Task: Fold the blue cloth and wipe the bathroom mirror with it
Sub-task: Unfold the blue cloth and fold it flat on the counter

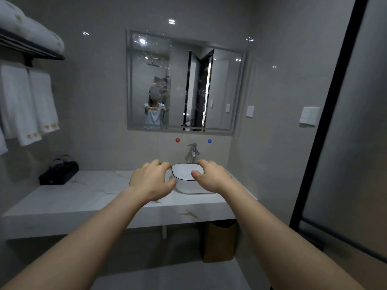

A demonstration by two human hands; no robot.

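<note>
A person stands at a bathroom worktop (83,191), both bare arms stretched forward. The left hand (151,178) and right hand (211,176) are held side by side before a white basin (188,186), fingers (161,164) loosely curled and apart, holding nothing. The mirror (184,80), flecked with spots, hangs at twelve o'clock, well beyond them. No blue cloth is in view, so none lies near the fingers. Best, I judge, to find it first and fold it into a flat pad.
</note>
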